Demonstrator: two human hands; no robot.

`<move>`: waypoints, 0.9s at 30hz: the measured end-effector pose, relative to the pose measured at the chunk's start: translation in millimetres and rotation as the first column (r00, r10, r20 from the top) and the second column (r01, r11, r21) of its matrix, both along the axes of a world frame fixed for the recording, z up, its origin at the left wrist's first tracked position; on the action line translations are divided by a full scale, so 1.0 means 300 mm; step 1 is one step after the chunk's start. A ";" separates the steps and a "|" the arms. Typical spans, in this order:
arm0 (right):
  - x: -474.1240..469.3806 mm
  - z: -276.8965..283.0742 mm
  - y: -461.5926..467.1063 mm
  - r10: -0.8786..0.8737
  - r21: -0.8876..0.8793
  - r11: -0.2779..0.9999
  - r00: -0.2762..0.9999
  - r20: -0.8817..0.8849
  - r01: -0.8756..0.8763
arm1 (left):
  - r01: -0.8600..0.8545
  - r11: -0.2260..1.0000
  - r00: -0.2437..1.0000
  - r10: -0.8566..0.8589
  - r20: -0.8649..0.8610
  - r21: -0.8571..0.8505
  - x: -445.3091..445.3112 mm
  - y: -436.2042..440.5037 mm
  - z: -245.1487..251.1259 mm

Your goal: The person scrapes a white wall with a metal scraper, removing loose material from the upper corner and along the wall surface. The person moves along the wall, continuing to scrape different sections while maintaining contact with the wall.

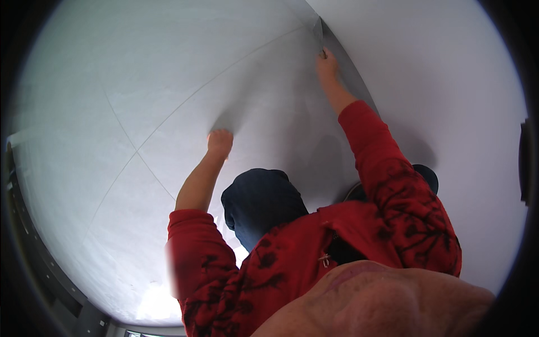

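Note:
My right hand (pixel 328 65) grips a putty knife or scraper by its handle, most of which my fingers hide. The thin, flared metal blade (pixel 318 30) points away from me into the corner where the tiled floor (pixel 168 76) meets the wall (pixel 442 63). Out over the floor, left of my knee, my left hand (pixel 220 142) is curled into a fist with its shadow falling just beyond it. No object shows in that fist. Whether it touches the floor cannot be told.
My bent knee (pixel 263 198) in dark trousers rises between my arms. A dark shoe (pixel 357 191) is partly visible by the wall. Thin tile joints (pixel 137 151) cross on the floor at left. Bright light reflects off the tiles at lower left, near a dark band (pixel 46 269).

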State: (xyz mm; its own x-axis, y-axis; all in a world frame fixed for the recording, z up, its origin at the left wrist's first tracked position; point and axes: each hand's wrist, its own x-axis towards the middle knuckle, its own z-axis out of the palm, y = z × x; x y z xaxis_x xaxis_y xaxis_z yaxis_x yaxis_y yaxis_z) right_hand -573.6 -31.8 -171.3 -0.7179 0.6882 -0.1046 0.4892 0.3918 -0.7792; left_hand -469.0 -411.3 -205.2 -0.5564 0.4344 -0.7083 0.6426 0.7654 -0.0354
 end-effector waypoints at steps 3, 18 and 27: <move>-0.012 -0.011 0.000 0.046 -0.053 0.998 0.999 -0.008 -0.047 | -0.007 1.000 1.000 0.007 0.000 0.011 0.000 -0.006 -0.008; -0.012 0.013 -0.051 -0.021 -0.033 0.999 0.998 -0.056 0.019 | 0.022 0.999 1.000 -0.022 -0.014 0.037 0.000 -0.017 -0.016; 0.000 0.026 -0.083 -0.076 -0.114 0.991 0.997 -0.014 0.074 | 0.019 1.000 1.000 -0.019 -0.005 0.009 0.003 -0.013 -0.005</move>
State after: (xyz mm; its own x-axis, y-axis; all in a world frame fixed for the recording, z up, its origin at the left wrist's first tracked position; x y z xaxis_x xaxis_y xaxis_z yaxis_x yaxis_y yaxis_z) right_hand -573.7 -56.7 -163.5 -0.6671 0.7247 -0.1724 0.4994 0.2633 -0.8254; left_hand -468.0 -415.1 -206.7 -0.5516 0.4508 -0.7018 0.6566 0.7536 -0.0319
